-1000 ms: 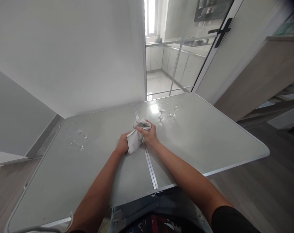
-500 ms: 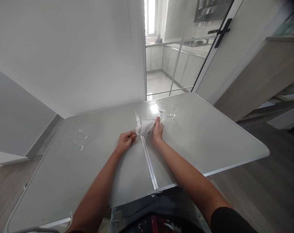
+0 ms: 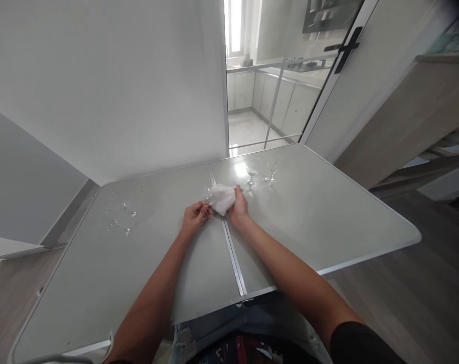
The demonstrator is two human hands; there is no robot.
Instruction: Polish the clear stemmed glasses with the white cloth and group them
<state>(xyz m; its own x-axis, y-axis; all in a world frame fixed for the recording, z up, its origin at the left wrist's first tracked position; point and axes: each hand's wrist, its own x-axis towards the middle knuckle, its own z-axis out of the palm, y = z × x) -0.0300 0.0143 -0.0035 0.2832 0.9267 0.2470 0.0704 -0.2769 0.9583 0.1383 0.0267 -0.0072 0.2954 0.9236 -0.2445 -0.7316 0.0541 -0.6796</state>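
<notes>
Left hand (image 3: pixel 194 218) — fingers closed on the stem of a small clear glass (image 3: pixel 207 196), over the centre seam of the table (image 3: pixel 308 222). Right hand (image 3: pixel 238 208) grips a white cloth (image 3: pixel 222 198), bunched against the glass's bowl. Two more stemmed glasses (image 3: pixel 253 172) stand upright just beyond — not touching the cloth.

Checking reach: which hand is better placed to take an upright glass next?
Probably the right hand: it lies nearest the upright glasses, though it grips the cloth; the left hand pinches a small glass.
</notes>
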